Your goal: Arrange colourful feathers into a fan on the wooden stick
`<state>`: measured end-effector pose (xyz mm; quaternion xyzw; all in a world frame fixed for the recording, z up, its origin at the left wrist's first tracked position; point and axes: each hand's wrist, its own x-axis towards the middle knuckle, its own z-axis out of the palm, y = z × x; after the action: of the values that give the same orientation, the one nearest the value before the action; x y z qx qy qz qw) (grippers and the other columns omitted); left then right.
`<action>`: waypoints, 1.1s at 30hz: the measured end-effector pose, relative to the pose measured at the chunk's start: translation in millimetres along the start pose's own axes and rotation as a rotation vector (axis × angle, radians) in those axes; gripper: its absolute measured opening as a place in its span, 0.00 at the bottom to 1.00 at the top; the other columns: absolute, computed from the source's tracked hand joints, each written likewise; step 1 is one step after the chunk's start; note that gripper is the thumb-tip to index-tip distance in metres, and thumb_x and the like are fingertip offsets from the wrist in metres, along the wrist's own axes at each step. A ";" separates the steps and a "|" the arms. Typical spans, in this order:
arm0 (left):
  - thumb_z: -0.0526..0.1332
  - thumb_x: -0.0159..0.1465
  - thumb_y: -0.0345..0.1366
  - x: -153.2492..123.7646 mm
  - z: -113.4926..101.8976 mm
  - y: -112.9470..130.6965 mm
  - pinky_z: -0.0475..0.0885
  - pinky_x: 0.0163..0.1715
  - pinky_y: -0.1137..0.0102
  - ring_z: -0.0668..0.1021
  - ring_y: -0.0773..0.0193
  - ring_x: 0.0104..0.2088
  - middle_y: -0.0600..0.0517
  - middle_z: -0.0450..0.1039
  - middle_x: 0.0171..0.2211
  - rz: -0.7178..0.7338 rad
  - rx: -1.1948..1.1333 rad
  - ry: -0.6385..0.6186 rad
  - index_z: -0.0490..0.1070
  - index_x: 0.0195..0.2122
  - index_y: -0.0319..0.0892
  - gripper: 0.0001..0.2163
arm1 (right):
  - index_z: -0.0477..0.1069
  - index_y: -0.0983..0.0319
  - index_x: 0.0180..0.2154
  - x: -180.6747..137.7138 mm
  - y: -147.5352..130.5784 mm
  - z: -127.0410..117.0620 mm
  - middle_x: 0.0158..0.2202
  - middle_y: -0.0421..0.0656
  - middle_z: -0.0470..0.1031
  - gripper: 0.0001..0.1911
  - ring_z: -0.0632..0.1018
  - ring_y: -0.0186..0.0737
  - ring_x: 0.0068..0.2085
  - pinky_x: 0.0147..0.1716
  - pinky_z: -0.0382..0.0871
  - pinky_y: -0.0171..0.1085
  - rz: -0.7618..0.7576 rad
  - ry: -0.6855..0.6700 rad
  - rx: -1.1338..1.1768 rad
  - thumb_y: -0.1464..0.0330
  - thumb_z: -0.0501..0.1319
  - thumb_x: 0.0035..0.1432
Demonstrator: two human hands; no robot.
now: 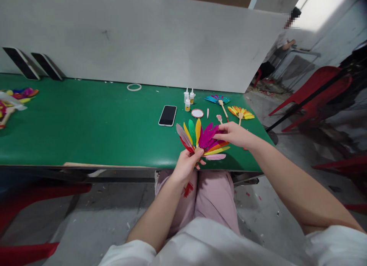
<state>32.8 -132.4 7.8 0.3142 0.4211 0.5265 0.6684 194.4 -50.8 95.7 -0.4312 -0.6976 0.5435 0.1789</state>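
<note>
A feather fan with grey, yellow, green, magenta, orange, red and pale pink feathers is held over the near edge of the green table. My left hand is closed round its base, the thumb pressing on the front where the feathers meet. On the fan's right side, the fingers and thumb of my right hand pinch a magenta feather near its tip. Just beyond that hand lie a small pink-tipped stick, a blue feather fan and a yellow-orange feather fan, both with wooden handles.
Several small glue bottles, a white oval piece and a phone are on the green table. A white board closes off its back. More feathers lie far left. Red chairs and another person are at right.
</note>
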 end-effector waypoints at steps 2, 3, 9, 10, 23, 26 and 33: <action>0.64 0.50 0.42 0.1 0.3 0.7 0.59 0.13 0.80 0.71 0.73 0.19 0.54 0.68 0.25 -0.009 -0.006 0.008 0.66 0.31 0.36 0.15 | 0.73 0.62 0.30 0.3 0.9 -0.2 0.32 0.40 0.76 0.08 0.76 0.39 0.37 0.40 0.70 0.40 -0.005 0.004 -0.020 0.65 0.60 0.47; 0.64 0.49 0.43 0.2 0.3 1.0 0.59 0.13 0.80 0.71 0.73 0.19 0.54 0.68 0.25 -0.014 -0.008 0.014 0.66 0.31 0.37 0.15 | 0.73 0.62 0.31 0.1 1.0 -0.8 0.32 0.41 0.76 0.09 0.76 0.39 0.36 0.39 0.70 0.40 -0.010 0.005 -0.037 0.64 0.60 0.47; 0.65 0.48 0.43 0.4 -1.3 2.3 0.58 0.13 0.80 0.71 0.73 0.19 0.54 0.68 0.24 -0.025 -0.017 0.017 0.66 0.31 0.37 0.16 | 0.68 0.61 0.43 -3.9 -1.9 -8.5 0.37 0.43 0.73 0.20 0.74 0.37 0.38 0.40 0.69 0.39 -0.152 0.136 -0.149 0.64 0.62 0.46; 0.65 0.48 0.43 0.1 -1.5 2.5 0.58 0.13 0.80 0.71 0.73 0.19 0.54 0.68 0.24 -0.026 -0.016 0.011 0.66 0.31 0.37 0.16 | 0.69 0.61 0.43 -4.3 -2.8 -9.6 0.37 0.43 0.73 0.20 0.74 0.37 0.39 0.40 0.69 0.39 -0.169 0.145 -0.169 0.64 0.62 0.46; 0.65 0.49 0.43 -3.2 -0.9 3.4 0.59 0.13 0.80 0.71 0.73 0.20 0.54 0.68 0.24 -0.039 0.004 -0.035 0.66 0.31 0.37 0.16 | 0.72 0.63 0.29 -2.9 -7.8 -8.5 0.27 0.41 0.74 0.13 0.74 0.36 0.30 0.31 0.67 0.37 -0.122 0.144 -0.235 0.60 0.62 0.45; 0.65 0.49 0.44 -2.3 -0.9 1.8 0.59 0.14 0.79 0.71 0.72 0.20 0.54 0.68 0.23 -0.001 0.028 -0.009 0.67 0.30 0.37 0.15 | 0.71 0.64 0.29 -2.5 -8.3 -5.5 0.25 0.40 0.73 0.14 0.72 0.33 0.26 0.26 0.65 0.34 -0.067 0.147 -0.169 0.59 0.62 0.44; 0.64 0.50 0.42 0.1 -1.9 -2.4 0.60 0.14 0.78 0.72 0.71 0.20 0.54 0.68 0.22 0.073 0.034 0.009 0.68 0.29 0.36 0.13 | 0.71 0.64 0.27 -3.2 -12.6 -0.7 0.21 0.39 0.70 0.13 0.69 0.30 0.23 0.22 0.62 0.31 0.013 0.164 -0.139 0.60 0.61 0.45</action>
<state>32.2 -133.0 4.9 0.3382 0.4214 0.5447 0.6414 191.6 -53.3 108.2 -0.4902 -0.7139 0.4576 0.2016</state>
